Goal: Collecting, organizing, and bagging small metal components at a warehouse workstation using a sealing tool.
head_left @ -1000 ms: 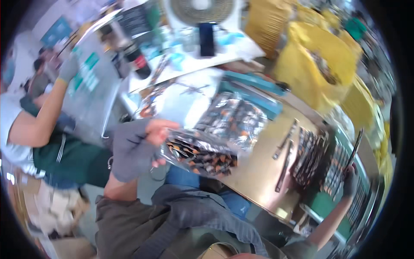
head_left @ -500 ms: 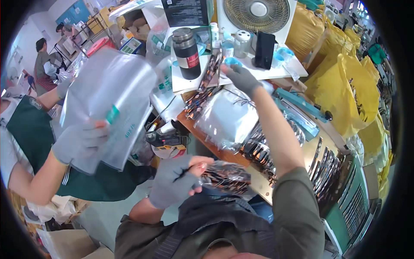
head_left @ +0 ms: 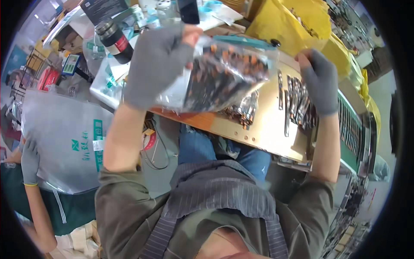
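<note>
My left hand point(head_left: 159, 64), in a grey fingerless glove, grips the upper left side of a clear plastic bag point(head_left: 228, 71). Dark slender pieces with orange parts fill the bag, which hangs tilted above the table point(head_left: 267, 129). To the right of the bag, apart from it, my gloved right hand point(head_left: 318, 80) is raised with its fingers curled; whether anything is between them is hidden. Below that hand lie rows of similar dark slender pieces point(head_left: 297, 101). More of them, a loose bunch point(head_left: 246, 111), show under the bag.
At left a co-worker's gloved hand point(head_left: 31, 159) holds a large translucent bag point(head_left: 64, 142) with green print. A dark thermos point(head_left: 114, 41) and a phone point(head_left: 188, 11) stand at the back. Yellow sacks point(head_left: 289, 26) rise behind the table; a green rack point(head_left: 348, 134) is at right.
My left hand has risen from low in front of me to above the table with a bag of pieces. My right hand has left the back shelf for the right side. The view has shifted.
</note>
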